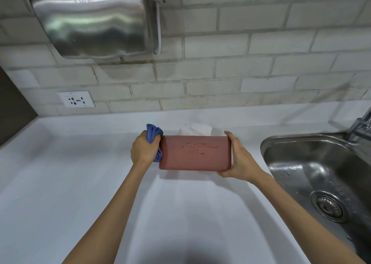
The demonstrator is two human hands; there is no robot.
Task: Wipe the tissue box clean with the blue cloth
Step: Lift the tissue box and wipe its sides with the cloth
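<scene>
A reddish-brown tissue box (195, 153) is held above the white counter, its broad side facing me with small glossy marks on it. A white tissue (195, 129) sticks out behind its far edge. My left hand (143, 150) clutches a bunched blue cloth (154, 136) and presses it against the box's left end. My right hand (237, 158) grips the box's right end, thumb on the top corner and fingers underneath.
The white counter (80, 173) runs beneath both arms. A steel sink (321, 173) with a drain and a faucet (361, 123) lies at the right. On the tiled wall hang a steel hand dryer (90, 20) and a socket (76, 99).
</scene>
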